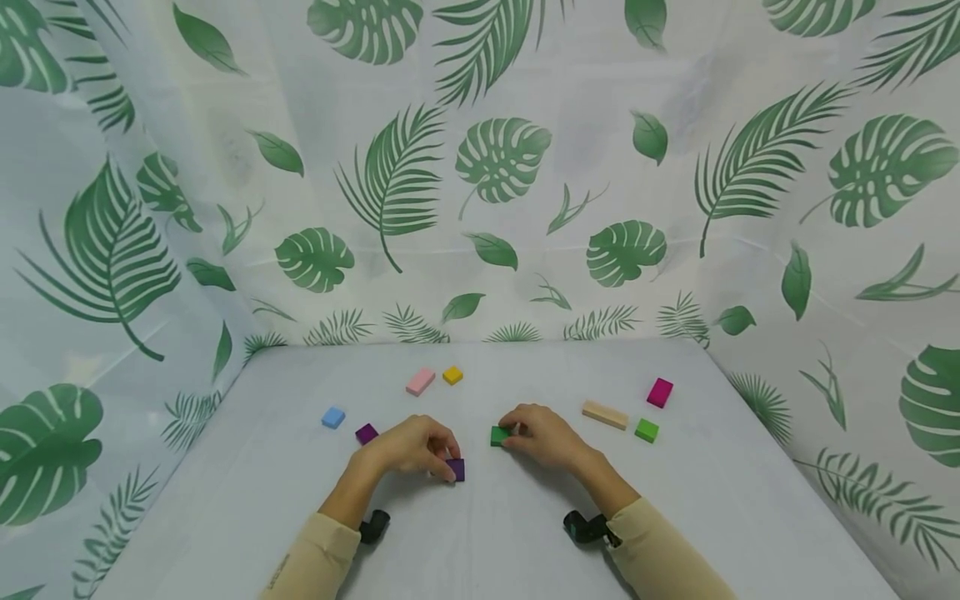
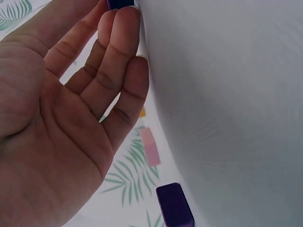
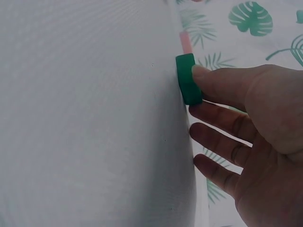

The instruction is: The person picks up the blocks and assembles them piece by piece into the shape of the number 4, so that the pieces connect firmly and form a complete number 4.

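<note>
A small dark purple block (image 1: 457,471) lies on the white table in front of the person, pinched between the thumb and fingers of the left hand (image 1: 411,446). Only an edge of that purple block (image 2: 121,4) shows at the top of the left wrist view. To its right and slightly farther back, the right hand (image 1: 549,437) pinches a dark green block (image 1: 498,436). In the right wrist view the thumb lies against the green block (image 3: 187,80), while the other fingers spread below it. A gap of table separates the two held blocks.
Left of the left hand are another purple block (image 1: 366,433) and a blue block (image 1: 333,417). Farther back lie a pink block (image 1: 421,382) and a yellow one (image 1: 452,375). On the right sit a wooden bar (image 1: 604,415), a light green block (image 1: 647,430) and a magenta block (image 1: 660,392).
</note>
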Demonstrator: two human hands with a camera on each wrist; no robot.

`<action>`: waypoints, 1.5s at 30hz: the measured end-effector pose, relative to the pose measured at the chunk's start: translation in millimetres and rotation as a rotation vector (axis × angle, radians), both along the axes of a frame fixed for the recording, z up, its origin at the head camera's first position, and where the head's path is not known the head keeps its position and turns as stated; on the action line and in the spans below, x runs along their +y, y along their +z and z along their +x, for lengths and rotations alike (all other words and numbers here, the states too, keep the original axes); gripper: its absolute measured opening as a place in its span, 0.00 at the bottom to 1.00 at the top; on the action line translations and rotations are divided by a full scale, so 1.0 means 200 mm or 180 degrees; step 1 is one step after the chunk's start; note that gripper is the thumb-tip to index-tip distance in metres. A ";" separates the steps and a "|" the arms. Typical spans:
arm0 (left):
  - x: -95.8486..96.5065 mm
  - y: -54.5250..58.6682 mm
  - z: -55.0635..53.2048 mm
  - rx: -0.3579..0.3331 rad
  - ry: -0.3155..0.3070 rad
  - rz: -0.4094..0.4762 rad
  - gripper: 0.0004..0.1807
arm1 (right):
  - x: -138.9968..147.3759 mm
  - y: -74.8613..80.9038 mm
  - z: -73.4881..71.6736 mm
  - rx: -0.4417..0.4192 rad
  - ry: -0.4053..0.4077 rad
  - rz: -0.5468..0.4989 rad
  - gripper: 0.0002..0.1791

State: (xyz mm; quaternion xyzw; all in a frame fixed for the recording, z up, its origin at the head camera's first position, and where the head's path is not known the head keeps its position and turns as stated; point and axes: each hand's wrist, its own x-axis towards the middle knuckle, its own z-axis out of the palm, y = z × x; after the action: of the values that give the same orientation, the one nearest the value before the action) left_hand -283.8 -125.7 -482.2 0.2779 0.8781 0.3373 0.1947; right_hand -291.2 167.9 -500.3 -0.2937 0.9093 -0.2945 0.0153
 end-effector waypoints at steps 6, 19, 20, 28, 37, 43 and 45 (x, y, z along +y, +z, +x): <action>0.01 0.00 0.00 0.0007 0.0006 -0.0007 0.11 | 0.01 -0.01 -0.01 -0.0069 -0.0016 -0.0055 0.15; 0.02 0.00 0.01 -0.0056 0.0052 0.0032 0.11 | 0.01 0.00 0.00 -0.0164 -0.0025 -0.0093 0.15; 0.02 0.01 0.01 -0.0063 0.0060 0.0044 0.11 | 0.01 0.00 0.00 -0.0165 -0.0021 -0.0098 0.15; 0.05 0.00 0.02 -0.0056 0.0039 0.0149 0.09 | 0.01 0.00 0.00 -0.0162 0.0010 -0.0133 0.15; 0.08 0.00 0.03 -0.0113 -0.0027 0.0258 0.07 | 0.01 0.01 0.00 -0.0142 -0.0005 -0.0110 0.15; 0.09 -0.01 0.03 -0.0113 -0.0076 0.0310 0.07 | 0.01 0.01 0.00 -0.0132 0.0011 -0.0093 0.15; 0.09 -0.01 0.03 -0.0111 -0.0092 0.0330 0.07 | 0.01 0.01 0.00 -0.0136 0.0005 -0.0096 0.15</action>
State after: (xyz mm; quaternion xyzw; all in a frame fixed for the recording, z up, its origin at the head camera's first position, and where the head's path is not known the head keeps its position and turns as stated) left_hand -277.8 -107.1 -483.3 0.2943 0.8519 0.3843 0.2002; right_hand -290.3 169.6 -498.4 -0.2882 0.9040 -0.3144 0.0306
